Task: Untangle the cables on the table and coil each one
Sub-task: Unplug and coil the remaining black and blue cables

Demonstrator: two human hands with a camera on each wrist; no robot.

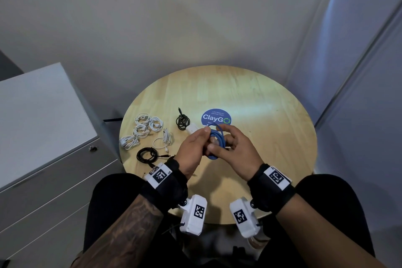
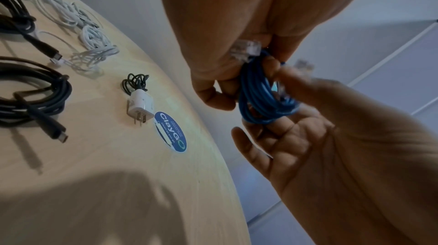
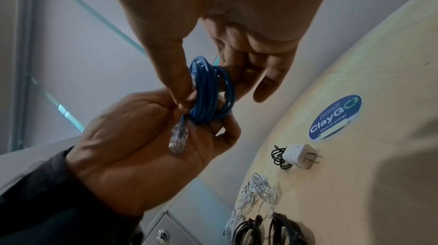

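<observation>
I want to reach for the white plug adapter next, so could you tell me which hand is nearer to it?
Left. The left hand holds the blue cable just beside the white plug adapter; the right hand is farther off, beyond the coil.

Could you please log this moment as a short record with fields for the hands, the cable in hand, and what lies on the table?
In hand: blue Ethernet cable, coiled, held above the round wooden table
Left hand: grips the coil; one clear plug sits in its palm
Right hand: pinches the coil
Table, left side: white cable coils, black cable coil
Near the centre: white plug adapter with its dark cord bundled
Sticker: blue ClayGo sticker
</observation>
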